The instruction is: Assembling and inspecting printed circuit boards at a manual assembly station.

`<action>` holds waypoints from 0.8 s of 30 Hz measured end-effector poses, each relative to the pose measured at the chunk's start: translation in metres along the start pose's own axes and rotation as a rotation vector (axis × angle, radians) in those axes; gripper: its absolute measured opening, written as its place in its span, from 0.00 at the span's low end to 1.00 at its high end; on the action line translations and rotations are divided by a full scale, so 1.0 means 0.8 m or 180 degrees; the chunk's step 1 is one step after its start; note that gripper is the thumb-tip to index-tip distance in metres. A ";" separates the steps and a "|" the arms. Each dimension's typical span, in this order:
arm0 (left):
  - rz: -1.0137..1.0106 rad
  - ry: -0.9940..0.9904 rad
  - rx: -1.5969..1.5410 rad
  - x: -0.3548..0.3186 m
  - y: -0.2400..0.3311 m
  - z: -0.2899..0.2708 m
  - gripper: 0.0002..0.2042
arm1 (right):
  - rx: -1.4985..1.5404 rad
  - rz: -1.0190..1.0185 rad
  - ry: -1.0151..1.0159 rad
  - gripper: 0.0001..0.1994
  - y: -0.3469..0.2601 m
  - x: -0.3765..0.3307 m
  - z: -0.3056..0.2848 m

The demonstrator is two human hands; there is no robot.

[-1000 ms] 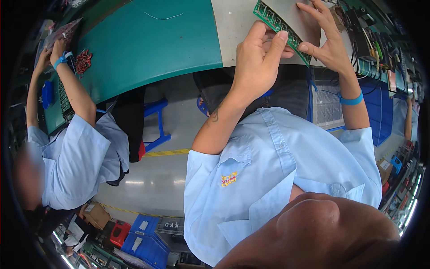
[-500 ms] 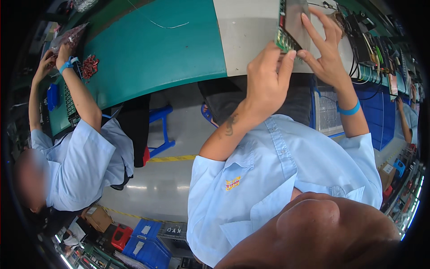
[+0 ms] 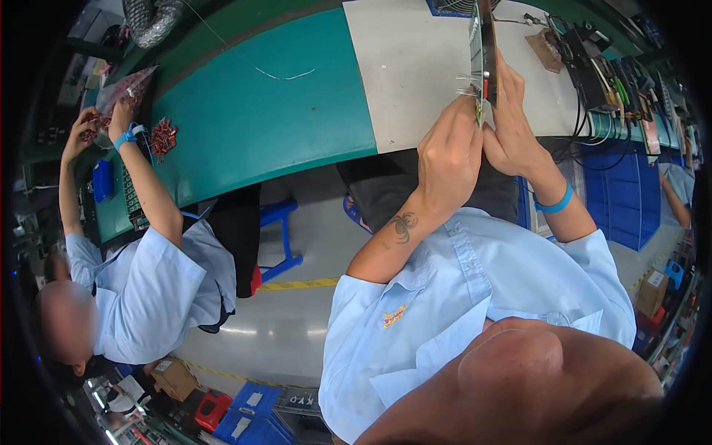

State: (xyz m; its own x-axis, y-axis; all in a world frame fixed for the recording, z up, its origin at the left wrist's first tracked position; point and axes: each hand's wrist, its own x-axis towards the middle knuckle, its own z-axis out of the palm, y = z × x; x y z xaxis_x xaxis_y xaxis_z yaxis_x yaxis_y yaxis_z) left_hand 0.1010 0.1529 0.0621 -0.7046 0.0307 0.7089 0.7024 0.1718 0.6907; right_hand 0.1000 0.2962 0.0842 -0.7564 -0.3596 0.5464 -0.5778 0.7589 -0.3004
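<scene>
Above the white part of the bench, a circuit board stands nearly edge-on to me. Thin wire leads stick out from its left face, and a small red part shows near its near end. Against its right side is a dark flat plate. My left hand pinches the board's near end, with the fingertips partly hidden. My right hand holds it from the right, fingers laid along the plate and thumb by the near corner.
At left, a co-worker's hands handle a clear bag of red parts, near a pile of red parts on the green mat. Tools and cables crowd the bench's right end. Blue bins stand below it.
The board has turned from showing its flat side to nearly edge-on. My right hand's spread fingers have closed in along the plate. The view has shifted a little.
</scene>
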 end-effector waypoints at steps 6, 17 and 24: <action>-0.0124 -0.0038 0.0010 0.003 0.003 -0.007 0.11 | 0.0033 0.0045 0.0118 0.49 -0.001 0.005 0.006; 0.0093 -0.0040 0.0141 0.000 0.000 -0.009 0.12 | 0.0164 -0.0078 0.0247 0.47 0.004 0.002 0.000; -0.0141 -0.0316 -0.0227 0.001 0.010 -0.025 0.16 | 0.0083 -0.0378 0.0751 0.29 0.031 0.017 -0.027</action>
State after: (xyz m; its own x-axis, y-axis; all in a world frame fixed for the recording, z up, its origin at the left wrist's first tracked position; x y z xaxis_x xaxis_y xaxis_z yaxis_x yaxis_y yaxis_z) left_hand 0.1080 0.1343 0.0709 -0.7390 0.1226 0.6624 0.6734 0.1048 0.7318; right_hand 0.0819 0.3214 0.1011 -0.5920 -0.3065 0.7453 -0.6683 0.7036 -0.2415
